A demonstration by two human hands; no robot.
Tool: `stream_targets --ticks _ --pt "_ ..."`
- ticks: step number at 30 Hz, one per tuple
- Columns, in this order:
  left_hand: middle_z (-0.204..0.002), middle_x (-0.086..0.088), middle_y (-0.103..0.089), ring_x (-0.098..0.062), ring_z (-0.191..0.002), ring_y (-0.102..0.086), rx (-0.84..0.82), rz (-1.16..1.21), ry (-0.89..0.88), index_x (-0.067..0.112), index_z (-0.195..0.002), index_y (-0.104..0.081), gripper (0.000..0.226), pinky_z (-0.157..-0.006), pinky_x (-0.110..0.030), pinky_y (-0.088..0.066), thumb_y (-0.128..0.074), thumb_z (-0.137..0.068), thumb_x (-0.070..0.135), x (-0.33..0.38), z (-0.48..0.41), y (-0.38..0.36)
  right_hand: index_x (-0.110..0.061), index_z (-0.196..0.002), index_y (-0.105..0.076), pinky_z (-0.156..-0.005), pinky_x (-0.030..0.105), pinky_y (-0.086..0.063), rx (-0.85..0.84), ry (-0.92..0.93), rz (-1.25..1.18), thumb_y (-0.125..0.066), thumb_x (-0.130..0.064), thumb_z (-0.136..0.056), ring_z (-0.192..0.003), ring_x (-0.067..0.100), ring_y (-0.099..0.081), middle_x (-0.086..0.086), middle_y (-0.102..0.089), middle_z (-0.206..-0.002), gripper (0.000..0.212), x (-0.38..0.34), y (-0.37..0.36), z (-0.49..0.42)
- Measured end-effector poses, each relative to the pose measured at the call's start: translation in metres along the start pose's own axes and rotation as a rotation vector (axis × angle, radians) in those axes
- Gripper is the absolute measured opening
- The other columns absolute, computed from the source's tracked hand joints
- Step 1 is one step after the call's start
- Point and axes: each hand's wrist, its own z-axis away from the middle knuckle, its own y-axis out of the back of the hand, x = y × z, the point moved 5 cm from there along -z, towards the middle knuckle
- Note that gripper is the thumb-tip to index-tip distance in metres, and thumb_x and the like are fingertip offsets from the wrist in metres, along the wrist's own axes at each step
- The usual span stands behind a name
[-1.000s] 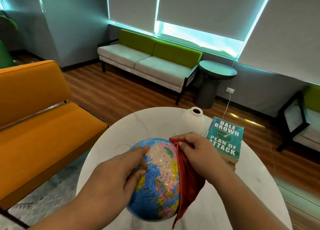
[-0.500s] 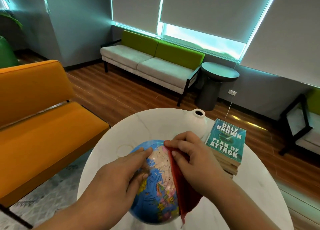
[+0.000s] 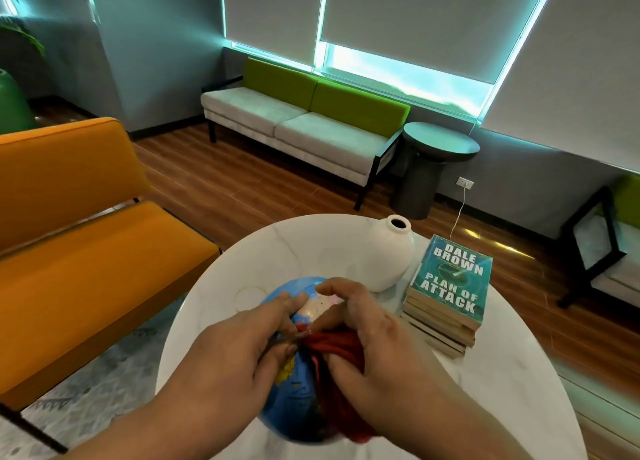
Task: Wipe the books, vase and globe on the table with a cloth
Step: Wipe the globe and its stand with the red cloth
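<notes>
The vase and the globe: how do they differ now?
The vase is plain white; the globe is blue with coloured land. The vase stands untouched; the globe has the left hand on it, and the right hand grips a red cloth against it. Both are round-bodied.

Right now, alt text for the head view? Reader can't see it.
A person's right hand grips a bunched red cloth against a globe on a round white table, while the left hand rests on the globe. Behind it stand a white vase and, to the right, a stack of books.
</notes>
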Motion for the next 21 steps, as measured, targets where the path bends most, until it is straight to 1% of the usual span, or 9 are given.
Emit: stream_targets --ticks 3,6,7,9,11,14,15,19,21 --pt "-0.118 0.049 -0.047 0.019 -0.115 -0.044 0.018 0.027 0.010 0.062 -0.093 -0.045 0.037 -0.090 -0.010 -0.043 -0.061 -0.090 0.028 0.001 -0.003 0.003 -0.055 -0.117 -0.025 -0.086 0.012 -0.044 -0.003 -0.038 -0.056 -0.060 -0.017 -0.080 -0.097 -0.007 -0.058 -0.028 -0.065 -0.098 0.063 0.004 0.003 0.000" --pt "-0.113 0.058 -0.041 0.031 -0.104 -0.038 0.026 0.068 0.045 0.050 -0.089 -0.050 0.024 -0.092 -0.017 -0.047 -0.063 -0.088 0.030 -0.001 -0.006 0.006 -0.063 -0.112 -0.022 -0.080 0.001 -0.040 0.170 -0.121 -0.060 -0.060 -0.024 -0.085 -0.101 -0.011 -0.053 -0.024 -0.062 -0.108 0.060 0.009 0.000 0.001" --pt "-0.111 0.059 -0.040 0.033 -0.102 -0.037 0.025 0.073 0.051 0.050 -0.088 -0.050 0.023 -0.092 -0.017 -0.047 -0.063 -0.088 0.030 -0.002 -0.007 0.005 -0.064 -0.112 -0.020 -0.082 0.000 -0.038 0.195 -0.120 -0.038 -0.060 -0.027 -0.086 -0.103 -0.011 -0.052 -0.024 -0.060 -0.111 0.060 0.008 -0.004 0.002" --pt "-0.108 0.061 -0.040 0.032 -0.102 -0.039 0.035 0.082 0.050 0.046 -0.088 -0.051 0.022 -0.088 -0.010 -0.045 -0.063 -0.088 0.028 -0.001 -0.005 0.005 -0.060 -0.118 -0.020 -0.091 0.008 -0.039 0.174 -0.034 0.013 -0.059 -0.032 -0.085 -0.108 -0.007 -0.050 -0.024 -0.060 -0.112 0.058 0.004 -0.009 0.003" --pt "-0.107 0.059 -0.042 0.029 -0.104 -0.042 0.026 0.076 0.057 0.048 -0.088 -0.050 0.024 -0.084 -0.004 -0.040 -0.063 -0.089 0.028 -0.001 -0.003 0.005 -0.055 -0.120 -0.022 -0.095 0.013 -0.039 0.096 0.008 0.027 -0.060 -0.032 -0.085 -0.109 -0.006 -0.050 -0.027 -0.060 -0.111 0.056 0.001 -0.009 0.003" --pt "-0.114 0.050 -0.049 0.013 -0.106 -0.052 0.022 0.049 0.060 0.058 -0.089 -0.047 0.031 -0.084 -0.013 -0.045 -0.062 -0.089 0.032 -0.001 -0.004 0.006 -0.051 -0.120 -0.031 -0.095 0.011 -0.038 0.002 0.015 0.048 -0.062 -0.029 -0.083 -0.111 -0.011 -0.046 -0.040 -0.050 -0.115 0.053 0.006 -0.003 0.003" --pt "-0.115 0.050 -0.047 0.012 -0.108 -0.052 0.028 0.058 0.060 0.055 -0.089 -0.048 0.027 -0.086 -0.016 -0.047 -0.062 -0.089 0.031 -0.001 -0.005 0.007 -0.051 -0.120 -0.032 -0.094 0.011 -0.039 0.033 0.003 0.052 -0.063 -0.030 -0.084 -0.111 -0.010 -0.047 -0.041 -0.050 -0.114 0.052 0.009 0.001 0.002" --pt "-0.114 0.055 -0.043 0.015 -0.114 -0.045 0.039 0.091 0.073 0.042 -0.089 -0.049 0.018 -0.092 -0.023 -0.050 -0.061 -0.089 0.030 -0.003 -0.006 0.007 -0.062 -0.109 -0.027 -0.088 0.015 -0.044 0.261 -0.109 0.044 -0.062 -0.034 -0.086 -0.105 -0.005 -0.050 -0.026 -0.056 -0.114 0.051 0.022 0.011 0.003" --pt "-0.117 0.048 -0.050 0.011 -0.114 -0.049 0.027 0.095 0.081 0.049 -0.089 -0.049 0.022 -0.091 -0.026 -0.051 -0.061 -0.090 0.030 -0.004 -0.006 0.006 -0.055 -0.114 -0.033 -0.088 0.018 -0.047 0.234 0.014 0.101 -0.058 -0.035 -0.084 -0.104 -0.003 -0.051 -0.023 -0.055 -0.115 0.043 0.010 -0.001 0.005"
